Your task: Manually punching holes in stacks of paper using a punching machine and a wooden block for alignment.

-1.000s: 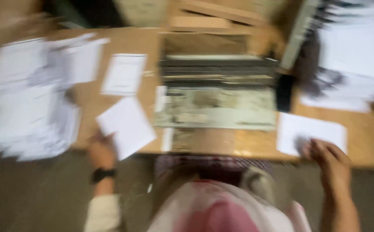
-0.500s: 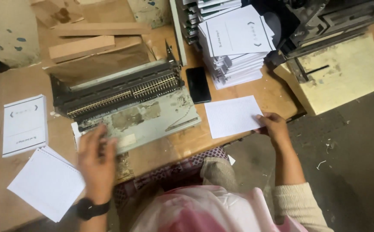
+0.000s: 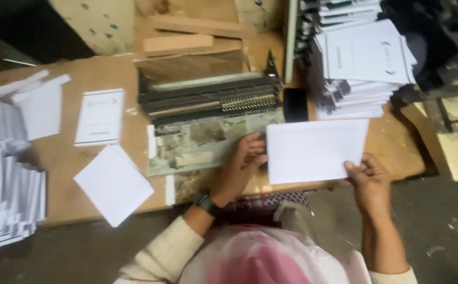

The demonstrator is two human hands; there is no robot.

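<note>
Two hands worked blank white paper sheet, flat on wooden surface beside rusty comb-binding machine. My right hand pinched corner; left hand, fingers spread, pressed edge. Best kept square.

dark phone lying flat with its black screen blank, on the worktop just right of the binding machine, no packages or signs

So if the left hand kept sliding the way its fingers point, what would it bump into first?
Probably the white sheet: the left hand points up and right, fingertips already at the sheet's left edge. Beyond that lie the black phone and the binding machine.
</note>
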